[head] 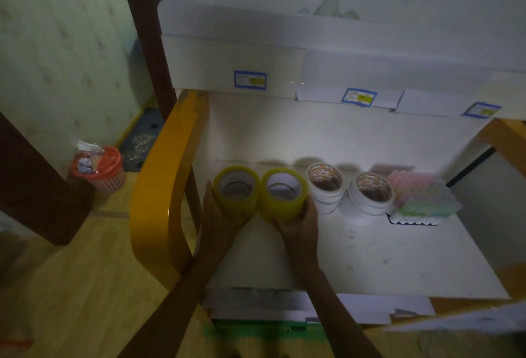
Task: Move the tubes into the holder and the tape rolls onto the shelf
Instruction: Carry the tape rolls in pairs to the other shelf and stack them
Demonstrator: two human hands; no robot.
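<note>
Dim, greenish-grey frame. Bright patch on white shelf surface (284, 135) behind yellow tape rolls (260, 192); soft shadows on far side. Edges bowed by wide-angle lens; near corners blurred, murky.

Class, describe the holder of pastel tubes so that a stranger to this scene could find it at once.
Start at the white shelf framed in yellow wood. A row of tape rolls runs along it; the holder stands at the row's right end, beside the white rolls. Unlike its round neighbours, it is a block packed with pink and green tubes.
</note>
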